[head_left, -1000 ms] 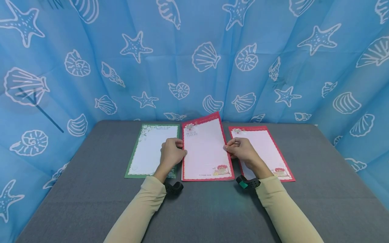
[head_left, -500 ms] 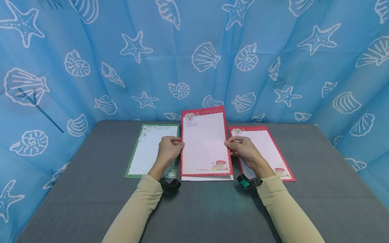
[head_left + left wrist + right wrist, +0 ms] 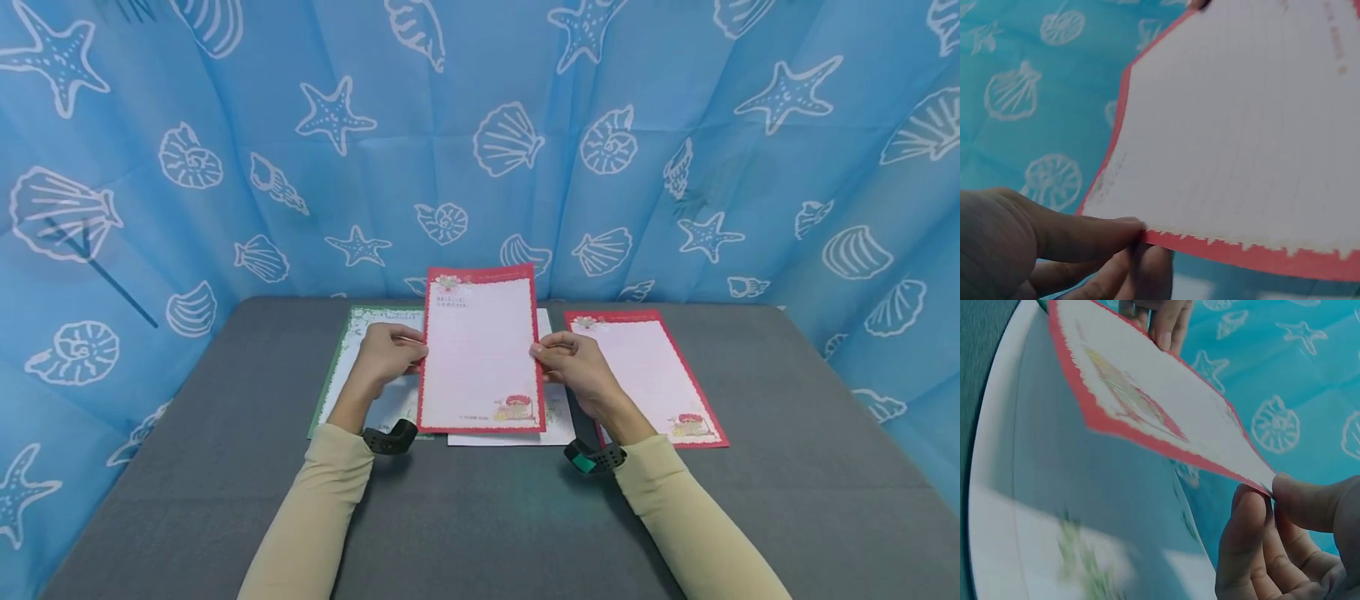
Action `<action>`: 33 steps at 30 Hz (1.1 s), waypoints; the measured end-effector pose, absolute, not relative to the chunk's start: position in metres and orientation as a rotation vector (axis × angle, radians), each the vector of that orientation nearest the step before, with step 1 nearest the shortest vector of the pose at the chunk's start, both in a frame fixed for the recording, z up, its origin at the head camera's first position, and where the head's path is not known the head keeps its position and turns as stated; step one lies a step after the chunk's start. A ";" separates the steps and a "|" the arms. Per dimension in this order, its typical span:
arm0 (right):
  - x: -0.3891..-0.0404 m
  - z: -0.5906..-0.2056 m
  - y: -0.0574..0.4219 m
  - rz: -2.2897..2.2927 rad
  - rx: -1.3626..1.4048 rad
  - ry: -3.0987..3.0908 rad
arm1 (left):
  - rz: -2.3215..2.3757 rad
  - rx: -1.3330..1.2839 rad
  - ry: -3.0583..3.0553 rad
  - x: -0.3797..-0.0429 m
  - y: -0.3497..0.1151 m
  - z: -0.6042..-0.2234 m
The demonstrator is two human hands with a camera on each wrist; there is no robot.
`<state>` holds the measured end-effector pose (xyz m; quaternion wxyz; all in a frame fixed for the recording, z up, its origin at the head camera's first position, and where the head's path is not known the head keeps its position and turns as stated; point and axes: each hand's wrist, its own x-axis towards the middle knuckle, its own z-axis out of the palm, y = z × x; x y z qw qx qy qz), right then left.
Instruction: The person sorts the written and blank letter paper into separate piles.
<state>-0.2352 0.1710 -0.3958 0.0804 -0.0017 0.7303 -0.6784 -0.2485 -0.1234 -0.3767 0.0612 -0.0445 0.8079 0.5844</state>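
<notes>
A red-bordered sheet of letter paper [image 3: 480, 354] is held up off the table between both hands. My left hand [image 3: 386, 358] pinches its left edge; in the left wrist view the thumb [image 3: 1104, 236] lies on the printed face with fingers behind. At the right edge my right hand [image 3: 581, 371] pinches the sheet between thumb [image 3: 1310, 500] and fingers. Below the raised sheet lies a white sheet [image 3: 558, 425] with faint green print, partly covered. A green-bordered sheet [image 3: 341, 400] lies at the left, partly hidden by the left hand and the raised sheet.
Another red-bordered sheet [image 3: 652, 367] lies flat at the right, its left side partly behind the right hand. The grey table [image 3: 480, 517] ends at a blue curtain [image 3: 450, 150] printed with shells and starfish. Black bands [image 3: 390, 437] sit on both wrists.
Both hands have lifted the red-bordered sheet off the middle pile, then moved it left over the green-bordered sheet's edge. The white sheet beneath has come into view.
</notes>
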 end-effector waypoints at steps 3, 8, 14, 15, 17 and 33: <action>-0.236 -0.394 0.158 -2.018 -0.027 2.190 | 1.748 -0.148 2.453 -0.250 -0.137 -0.374; -0.240 -0.391 0.133 -2.007 -0.028 2.174 | 1.680 -0.185 2.502 -0.250 -0.158 -0.370; -0.245 -0.392 0.100 -1.994 0.017 2.187 | 1.604 -0.275 2.562 -0.249 -0.179 -0.366; -0.246 -0.393 0.095 -1.984 0.019 2.202 | 1.585 -0.294 2.573 -0.249 -0.183 -0.366; -0.248 -0.395 0.085 -1.959 0.014 2.238 | 1.546 -0.325 2.604 -0.248 -0.188 -0.365; -0.255 -0.403 0.033 -1.610 0.036 2.590 | 1.107 -0.540 2.841 -0.246 -0.208 -0.368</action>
